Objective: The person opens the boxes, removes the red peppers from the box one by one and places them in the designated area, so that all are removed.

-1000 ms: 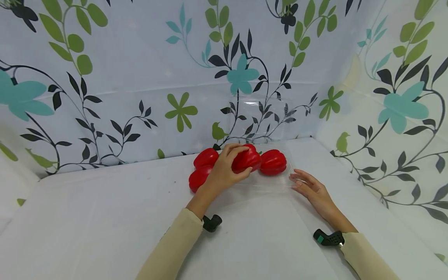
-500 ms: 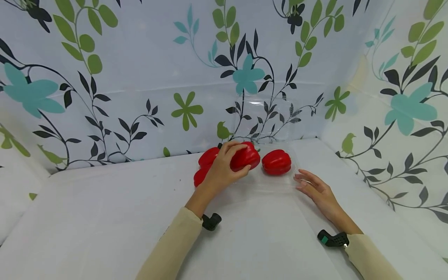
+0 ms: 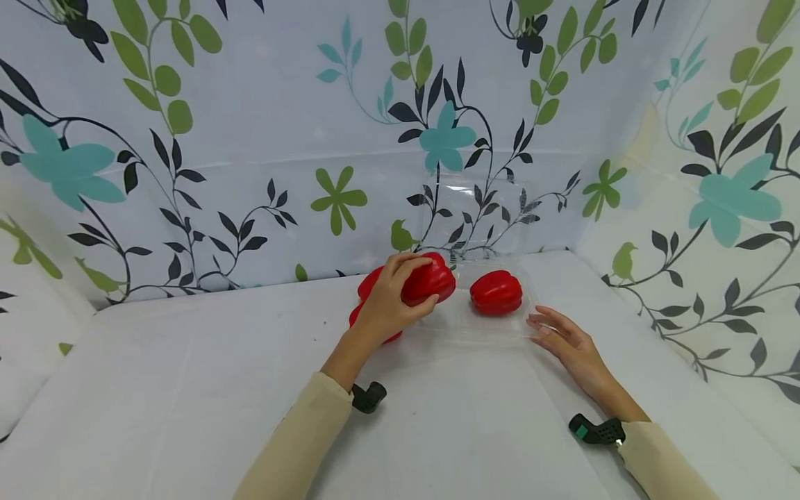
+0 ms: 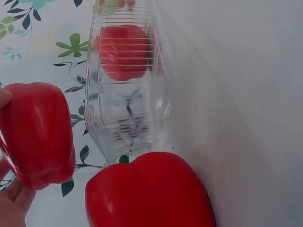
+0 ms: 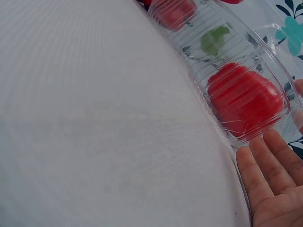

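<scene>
My left hand grips a red bell pepper, raised beside the clear plastic box. Inside the box's right part lies another red bell pepper, seen through the ribbed wall in both wrist views. Fingertips of my right hand touch the box's right end; its fingers are nearly straight and the thumb is mostly out of frame in the right wrist view. Left of the box, two more peppers sit partly hidden behind my left hand, a back one and a front one.
A transparent lid appears to stand up behind the box. White cloth covers the table. A leaf-patterned sheet hangs along the table's back edge, and another patterned side rises on the right.
My left hand has shifted left with its pepper, widening the gap to the pepper in the box. The right hand stays at the box's end. The head view has turned slightly left.
</scene>
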Tool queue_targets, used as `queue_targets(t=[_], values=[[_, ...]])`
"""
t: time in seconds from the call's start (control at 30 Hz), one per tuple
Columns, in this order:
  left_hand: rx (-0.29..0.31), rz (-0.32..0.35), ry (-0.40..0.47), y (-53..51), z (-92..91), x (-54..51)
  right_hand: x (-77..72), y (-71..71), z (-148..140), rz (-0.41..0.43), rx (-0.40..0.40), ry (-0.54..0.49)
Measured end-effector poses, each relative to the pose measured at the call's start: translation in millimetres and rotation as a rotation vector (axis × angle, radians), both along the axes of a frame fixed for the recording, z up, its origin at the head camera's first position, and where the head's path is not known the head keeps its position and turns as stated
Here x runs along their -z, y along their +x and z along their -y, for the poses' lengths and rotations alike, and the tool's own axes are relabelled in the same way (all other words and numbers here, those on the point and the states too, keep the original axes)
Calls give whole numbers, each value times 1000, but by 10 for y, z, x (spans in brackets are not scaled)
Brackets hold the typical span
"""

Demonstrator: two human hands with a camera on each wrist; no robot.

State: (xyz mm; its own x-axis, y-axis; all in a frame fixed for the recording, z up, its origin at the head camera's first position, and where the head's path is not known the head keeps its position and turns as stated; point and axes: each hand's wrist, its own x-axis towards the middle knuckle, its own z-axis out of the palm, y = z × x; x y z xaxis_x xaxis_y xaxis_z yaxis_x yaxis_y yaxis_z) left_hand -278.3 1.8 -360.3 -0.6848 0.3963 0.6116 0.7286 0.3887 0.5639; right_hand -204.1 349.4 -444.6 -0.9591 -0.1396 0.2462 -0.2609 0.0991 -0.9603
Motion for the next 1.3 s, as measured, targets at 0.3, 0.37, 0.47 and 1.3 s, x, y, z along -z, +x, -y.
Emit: queue_targets(t=[0.3,0.37,0.47,1.3], values=[[-17,16,-4,27,101,-12,10,39,-39,5,15,16],[-21,17,-2,26,126,-13,10,33,-42,3,12,11],[-31,18,0,34,166,-12,11,21,-37,9,10,7],[-88,32,65,38,526,68,3,-5,-11,8,6,13]])
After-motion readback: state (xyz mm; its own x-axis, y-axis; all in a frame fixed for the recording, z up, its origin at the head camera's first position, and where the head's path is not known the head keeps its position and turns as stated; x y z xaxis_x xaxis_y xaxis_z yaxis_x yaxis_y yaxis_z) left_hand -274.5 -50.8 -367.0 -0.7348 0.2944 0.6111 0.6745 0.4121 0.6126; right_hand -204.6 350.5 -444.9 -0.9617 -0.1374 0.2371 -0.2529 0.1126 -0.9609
